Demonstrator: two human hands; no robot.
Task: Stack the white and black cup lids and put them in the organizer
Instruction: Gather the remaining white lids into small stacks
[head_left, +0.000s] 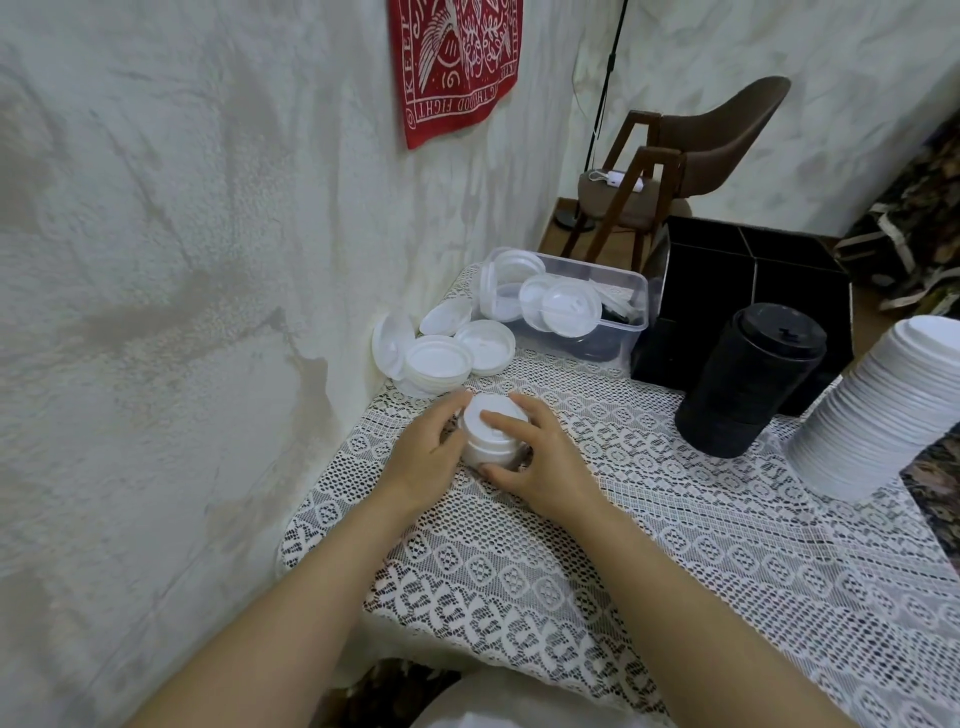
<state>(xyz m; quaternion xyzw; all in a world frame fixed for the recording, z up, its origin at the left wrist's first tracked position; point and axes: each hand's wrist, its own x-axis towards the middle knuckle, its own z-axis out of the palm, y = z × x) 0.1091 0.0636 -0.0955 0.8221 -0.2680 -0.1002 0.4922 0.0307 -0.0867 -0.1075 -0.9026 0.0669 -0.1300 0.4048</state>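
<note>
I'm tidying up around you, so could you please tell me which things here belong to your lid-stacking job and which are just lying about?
Job: small white lid stack in left hand and right hand; loose white lids; clear tub of lids; black lid stack; tall white lid stack; black organizer.
Lying about: chair; red cloth; tablecloth.

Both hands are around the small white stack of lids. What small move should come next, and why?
Probably the left hand should let go and fetch a loose white lid near the wall, while the right hand steadies the white stack: the stack is short, and several lids lie unstacked beyond it.
</note>
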